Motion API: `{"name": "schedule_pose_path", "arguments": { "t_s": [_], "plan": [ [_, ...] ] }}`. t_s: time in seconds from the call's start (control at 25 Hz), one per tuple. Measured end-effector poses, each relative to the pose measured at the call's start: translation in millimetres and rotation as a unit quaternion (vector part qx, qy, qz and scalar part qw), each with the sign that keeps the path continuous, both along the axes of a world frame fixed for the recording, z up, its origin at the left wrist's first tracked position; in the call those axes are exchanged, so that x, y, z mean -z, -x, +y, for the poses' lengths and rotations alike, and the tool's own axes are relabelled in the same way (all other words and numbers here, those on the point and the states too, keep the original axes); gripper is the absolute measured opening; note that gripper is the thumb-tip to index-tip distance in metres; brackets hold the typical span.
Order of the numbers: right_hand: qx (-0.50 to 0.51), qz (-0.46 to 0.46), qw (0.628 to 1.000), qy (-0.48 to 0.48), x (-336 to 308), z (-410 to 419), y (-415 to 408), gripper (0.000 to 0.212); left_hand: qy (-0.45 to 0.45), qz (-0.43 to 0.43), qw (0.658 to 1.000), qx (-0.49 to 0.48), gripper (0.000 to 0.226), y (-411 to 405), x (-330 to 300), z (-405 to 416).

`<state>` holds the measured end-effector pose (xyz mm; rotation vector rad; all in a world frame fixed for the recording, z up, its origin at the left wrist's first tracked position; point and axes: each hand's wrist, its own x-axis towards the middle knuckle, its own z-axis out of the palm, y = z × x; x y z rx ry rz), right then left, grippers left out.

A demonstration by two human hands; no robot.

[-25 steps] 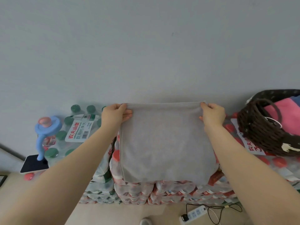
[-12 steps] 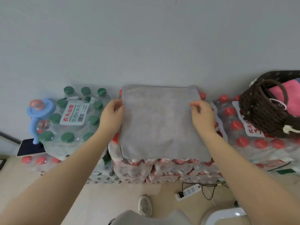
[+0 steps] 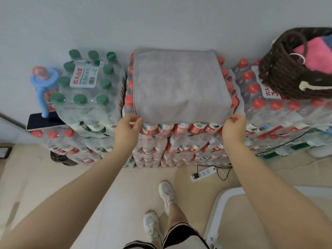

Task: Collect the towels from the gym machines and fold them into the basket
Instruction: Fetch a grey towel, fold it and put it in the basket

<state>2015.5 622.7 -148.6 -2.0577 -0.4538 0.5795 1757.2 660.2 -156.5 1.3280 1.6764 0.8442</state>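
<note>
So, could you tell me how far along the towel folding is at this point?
Done: a pink towel and a blue one already sit in the basket. In hand: the grey towel lies flat on the water packs, with the left hand and right hand pinching its near corners, seemingly mid-fold. Left: finishing the fold and placing it in the basket. No gym machines are in view.

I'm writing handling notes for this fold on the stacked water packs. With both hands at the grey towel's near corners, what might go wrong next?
The grey towel lies on bumpy bottle caps, not a flat surface, so the next fold may come out uneven. The left hand and right hand pinch only the near corners at the stack's edge; a pull towards the person could drag the towel off onto the floor. The basket sits off to the right, already holding pink cloth, so the folded towel may loosen while carried across.
</note>
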Motion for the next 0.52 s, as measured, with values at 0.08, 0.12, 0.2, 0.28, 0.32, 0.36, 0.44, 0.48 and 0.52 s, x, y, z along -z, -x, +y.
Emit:
{"name": "schedule_pose_path", "arguments": {
  "t_s": [0.08,0.12,0.2,0.28,0.32,0.36,0.44,0.48,0.52],
  "plan": [
    [-0.045,0.069,0.996,0.039,-1.8,-7.1,-2.0,0.035,0.027,-0.038,0.998,-0.041,0.021,-6.6,1.7,-2.8],
    [-0.064,0.099,0.993,0.028,-4.5,-8.3,-3.3,0.037,0.035,-0.056,0.996,-0.057,0.021,-10.9,1.7,-1.6],
    [-0.083,0.129,0.988,-0.010,-8.6,-9.7,-8.7,0.037,0.044,-0.073,0.993,-0.087,0.023,-19.7,-0.5,0.9],
    [-0.122,0.139,0.983,-0.019,-14.1,-9.2,-15.0,0.041,0.052,-0.106,0.985,-0.128,0.025,-27.6,-0.4,3.7],
    [-0.154,0.137,0.979,-0.007,-15.3,-9.1,-17.3,0.043,0.053,-0.117,0.982,-0.137,0.023,-29.8,2.3,4.2],
    [-0.189,0.118,0.975,0.013,-15.7,-9.6,-18.3,0.045,0.053,-0.119,0.982,-0.136,0.020,-31.7,4.8,3.4],
    [-0.260,0.028,0.964,0.049,-13.6,-12.8,-19.5,0.050,0.060,-0.124,0.982,-0.127,0.017,-34.9,9.1,1.6],
    [-0.285,-0.013,0.957,0.056,-12.3,-13.9,-19.3,0.050,0.068,-0.129,0.981,-0.126,0.023,-36.2,8.3,1.3],
    [-0.292,-0.036,0.954,0.052,-12.7,-13.7,-19.7,0.047,0.073,-0.132,0.980,-0.130,0.030,-37.5,6.1,1.8]
  ]
}}
